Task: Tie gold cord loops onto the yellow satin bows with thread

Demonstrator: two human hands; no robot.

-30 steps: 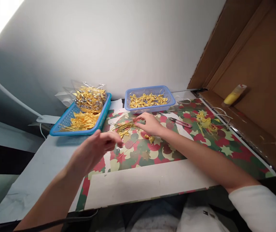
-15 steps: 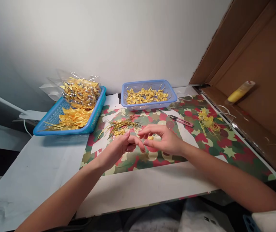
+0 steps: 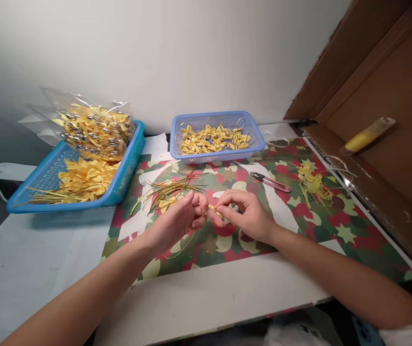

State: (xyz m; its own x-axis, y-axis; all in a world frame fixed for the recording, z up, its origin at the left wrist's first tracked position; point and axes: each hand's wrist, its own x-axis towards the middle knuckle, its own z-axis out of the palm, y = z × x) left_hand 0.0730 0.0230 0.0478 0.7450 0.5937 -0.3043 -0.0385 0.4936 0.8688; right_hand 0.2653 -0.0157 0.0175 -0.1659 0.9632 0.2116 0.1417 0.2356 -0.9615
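My right hand (image 3: 246,214) pinches a small yellow ribbon bow (image 3: 213,208) between thumb and fingertips. Right beside it, my left hand (image 3: 186,214) has its fingers curled, with the index finger touching the bow. A thin gold cord (image 3: 183,249) hangs in a curve below the left hand and seems to run into its fingers, which hide the rest. Just behind the left hand lies a loose bunch of gold cords (image 3: 172,188), with more yellow bows (image 3: 165,203) partly under it.
A blue basket (image 3: 128,166) on the left holds yellow bows, gold cords and a clear bag (image 3: 94,129) of bows with silvery pieces. Behind, a lilac-blue basket (image 3: 216,156) contains corded bows. Pink-handled thread snips (image 3: 271,181) and yellow scraps (image 3: 310,180) lie right, near a cardboard wall (image 3: 371,86).
My hands have come together, and the right fingertips now pinch the yellow bow that lay near them. My left fingers have curled in. The view has shifted slightly.
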